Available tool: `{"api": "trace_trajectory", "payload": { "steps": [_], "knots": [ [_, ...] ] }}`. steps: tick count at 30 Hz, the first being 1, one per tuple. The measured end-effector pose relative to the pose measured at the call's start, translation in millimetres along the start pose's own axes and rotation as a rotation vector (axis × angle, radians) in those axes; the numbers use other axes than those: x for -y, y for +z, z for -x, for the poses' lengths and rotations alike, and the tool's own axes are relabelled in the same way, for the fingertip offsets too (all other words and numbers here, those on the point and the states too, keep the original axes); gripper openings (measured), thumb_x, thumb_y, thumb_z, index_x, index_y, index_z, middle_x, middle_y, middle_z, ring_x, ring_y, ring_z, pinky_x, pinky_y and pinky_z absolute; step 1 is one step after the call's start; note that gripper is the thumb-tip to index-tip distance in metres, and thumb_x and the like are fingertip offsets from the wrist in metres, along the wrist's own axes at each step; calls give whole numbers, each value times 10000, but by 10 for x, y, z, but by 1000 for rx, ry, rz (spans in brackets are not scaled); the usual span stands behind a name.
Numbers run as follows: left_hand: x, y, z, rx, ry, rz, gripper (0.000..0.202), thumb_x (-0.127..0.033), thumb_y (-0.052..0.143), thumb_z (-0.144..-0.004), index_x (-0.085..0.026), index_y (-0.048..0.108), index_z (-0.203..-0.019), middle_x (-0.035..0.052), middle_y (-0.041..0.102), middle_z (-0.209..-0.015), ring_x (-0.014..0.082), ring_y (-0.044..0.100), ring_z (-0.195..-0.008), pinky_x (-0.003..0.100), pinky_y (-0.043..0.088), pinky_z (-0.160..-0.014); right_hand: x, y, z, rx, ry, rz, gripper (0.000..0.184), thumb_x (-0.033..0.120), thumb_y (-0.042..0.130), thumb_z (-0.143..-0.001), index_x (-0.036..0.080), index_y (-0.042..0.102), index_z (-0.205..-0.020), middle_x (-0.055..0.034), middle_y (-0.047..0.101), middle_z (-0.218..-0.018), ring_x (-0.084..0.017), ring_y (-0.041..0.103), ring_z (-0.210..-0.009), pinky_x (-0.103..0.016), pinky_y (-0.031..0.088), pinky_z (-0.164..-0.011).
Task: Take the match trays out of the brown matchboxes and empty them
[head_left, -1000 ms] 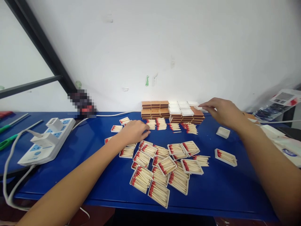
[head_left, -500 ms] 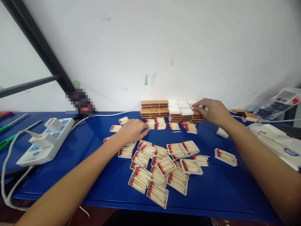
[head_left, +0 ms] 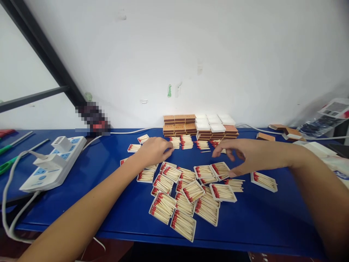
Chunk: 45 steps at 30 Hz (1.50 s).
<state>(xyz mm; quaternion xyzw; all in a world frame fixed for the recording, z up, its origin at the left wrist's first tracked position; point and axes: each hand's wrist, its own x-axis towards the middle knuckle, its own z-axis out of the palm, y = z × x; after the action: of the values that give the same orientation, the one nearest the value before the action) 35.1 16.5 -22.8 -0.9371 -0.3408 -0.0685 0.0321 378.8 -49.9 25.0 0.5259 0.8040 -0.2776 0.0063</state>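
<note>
My right hand (head_left: 247, 154) is over the right part of the table, its fingers apart and nothing seen in them. Below it lie white matchbox trays filled with red-tipped matches (head_left: 221, 170) and a small loose bunch of matches (head_left: 235, 185). My left hand (head_left: 156, 151) rests on the table at the left of the pile, fingers curled; whatever they may hold is hidden. Loose match bundles (head_left: 187, 142) lie just beyond it. At the wall stand stacked brown matchboxes (head_left: 179, 129), and plain white trays (head_left: 217, 128) top the stack on the right.
A white power strip (head_left: 61, 163) with plugs and cables sits at the left, beside green-handled tools (head_left: 9, 163). Brown matchbox sleeves (head_left: 293, 134) and a clear plastic packet (head_left: 316, 122) are at the back right. One filled tray (head_left: 264, 181) lies apart at the right.
My right hand has left the white trays on the stack and come down and nearer, over the matches, its fingers now apart. My left hand has stayed in place.
</note>
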Motion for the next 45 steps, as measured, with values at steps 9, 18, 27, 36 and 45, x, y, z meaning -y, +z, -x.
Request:
{"api": "trace_trajectory", "payload": {
  "steps": [9,18,27,36,45],
  "knots": [
    [31,30,-4,13,0,-13,315,-265,488,-1034,-187,793,-1016,90,802,-928,216,705,-777,343,376,-628,108,128,-92,40,10,69,439,571,827,-732,320,733,-1080,-60,701,-944,-261,653,-737,-379,477,-595],
    [16,2,-3,12,-5,-15,315,-263,492,-1037,-185,789,-969,88,794,-892,212,697,-756,334,365,-627,103,94,-157,-190,-36,3,403,612,715,-829,294,753,-1074,-61,705,-909,-250,637,-783,-372,483,-666],
    [-13,-36,-5,22,-7,-23,313,-260,492,-1036,-182,789,-972,89,790,-896,218,696,-759,338,360,-626,63,254,-394,-154,-92,53,455,554,701,-834,250,773,-1166,-117,741,-1137,-266,662,-846,-392,512,-703],
    [-17,-31,-5,32,-7,-36,326,-275,488,-1055,-173,775,-936,94,781,-874,210,681,-732,345,315,-598,12,328,-435,-220,-62,130,627,664,685,-841,209,733,-1271,-138,724,-1076,-300,670,-912,-404,514,-758],
    [-35,-50,-8,52,-16,-49,312,-270,500,-1056,-167,775,-948,89,779,-869,210,684,-734,334,307,-591,3,306,-427,-229,-46,138,633,652,726,-815,218,712,-1275,-147,718,-1134,-307,666,-916,-413,512,-747]
  ]
}}
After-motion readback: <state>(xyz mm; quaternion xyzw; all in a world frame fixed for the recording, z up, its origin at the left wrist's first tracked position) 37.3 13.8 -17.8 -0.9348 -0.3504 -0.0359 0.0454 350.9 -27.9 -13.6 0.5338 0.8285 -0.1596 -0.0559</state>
